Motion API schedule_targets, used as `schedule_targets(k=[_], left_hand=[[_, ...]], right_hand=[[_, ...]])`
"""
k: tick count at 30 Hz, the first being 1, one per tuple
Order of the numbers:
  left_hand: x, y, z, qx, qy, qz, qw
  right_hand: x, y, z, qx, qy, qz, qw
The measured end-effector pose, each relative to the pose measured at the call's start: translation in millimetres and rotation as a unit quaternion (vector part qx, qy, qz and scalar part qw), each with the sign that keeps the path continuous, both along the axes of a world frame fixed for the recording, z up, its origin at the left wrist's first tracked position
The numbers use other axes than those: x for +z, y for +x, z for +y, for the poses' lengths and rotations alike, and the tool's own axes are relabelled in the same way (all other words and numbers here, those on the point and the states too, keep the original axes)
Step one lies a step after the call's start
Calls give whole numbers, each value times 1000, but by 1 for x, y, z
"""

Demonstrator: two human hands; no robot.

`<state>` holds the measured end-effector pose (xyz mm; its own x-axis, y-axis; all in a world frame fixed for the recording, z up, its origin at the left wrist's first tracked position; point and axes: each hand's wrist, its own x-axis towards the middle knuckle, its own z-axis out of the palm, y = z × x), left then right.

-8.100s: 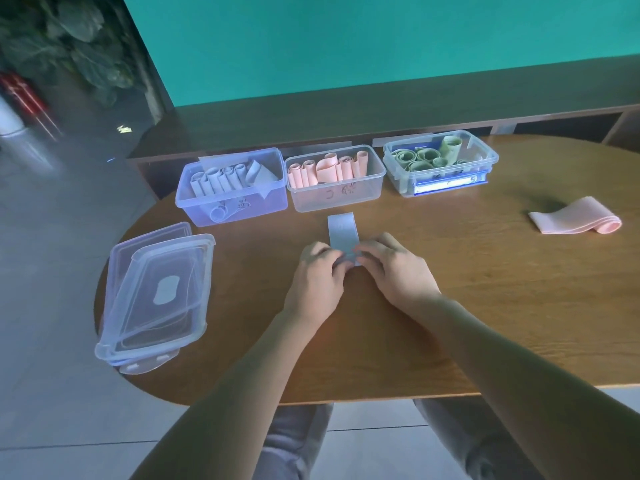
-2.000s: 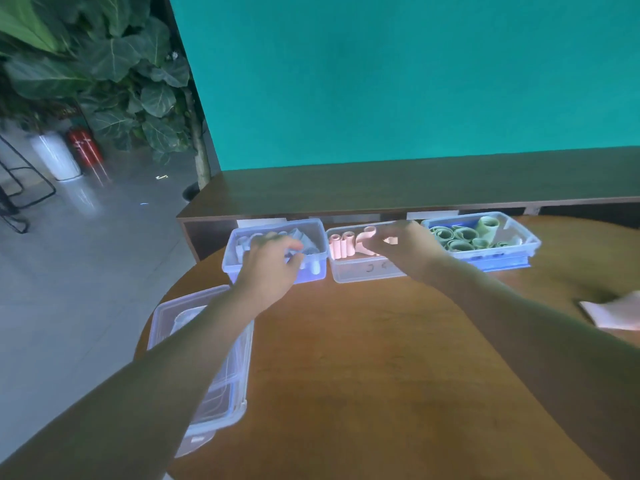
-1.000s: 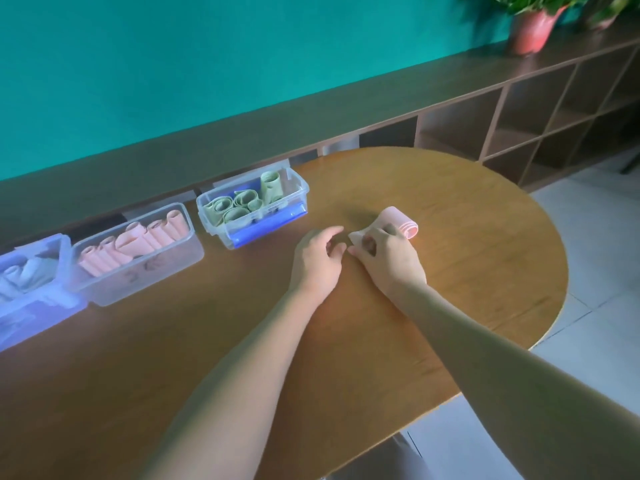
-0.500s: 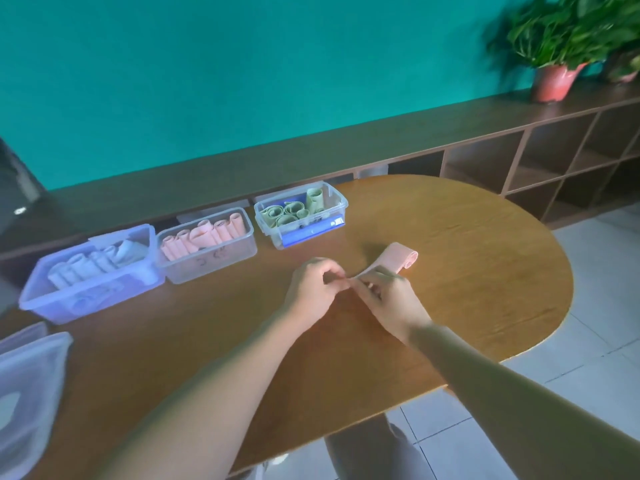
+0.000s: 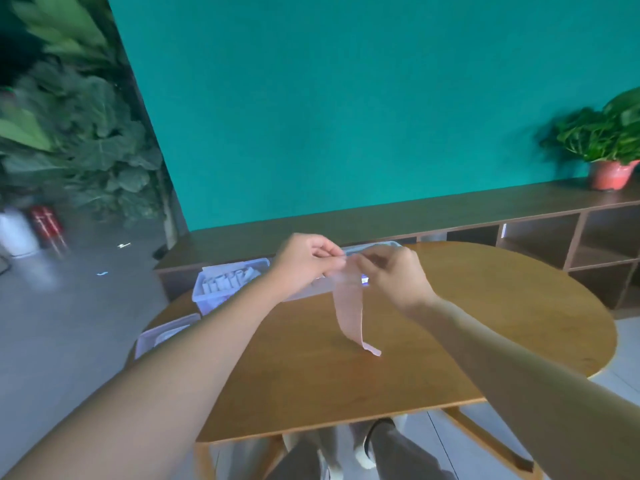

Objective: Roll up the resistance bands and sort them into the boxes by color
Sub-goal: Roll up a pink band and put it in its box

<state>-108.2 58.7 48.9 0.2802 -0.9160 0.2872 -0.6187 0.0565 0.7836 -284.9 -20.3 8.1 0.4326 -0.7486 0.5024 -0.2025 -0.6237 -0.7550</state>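
Here, in the head view, the left hand point(image 5: 304, 263) and the right hand point(image 5: 391, 273) are both pinching the top edge of the pink band point(image 5: 349, 315), fingers curled tight on it, lifting it above the wooden table point(image 5: 485, 334). The band is hanging down unrolled, its lower end touching the tabletop. Behind the hands, the blue box point(image 5: 225, 284) of pale rolls is sitting at the table's far edge, with clear lids point(image 5: 162, 336) lying nearby.

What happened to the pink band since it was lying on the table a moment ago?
Both hands lifted it: the left hand and right hand now pinch the pink band's top edge in the air, so it hangs unfolded, its lower end touching the table. The blue box of rolled bands stays at the table's far edge.
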Motion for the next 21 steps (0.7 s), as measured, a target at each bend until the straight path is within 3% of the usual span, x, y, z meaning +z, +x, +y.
schedule_targets(k=[10,16,21], left_hand=[[19,47,41,1,20,-2,1000],[-37,87,12,70,68,-26,995],[-103,115,-29,102,89,7,991]], right_hand=[[20,46,25,60,15,19,998],[-20,88,-8,72,75,89,991],[-76,120,-47,64,174,111,976]])
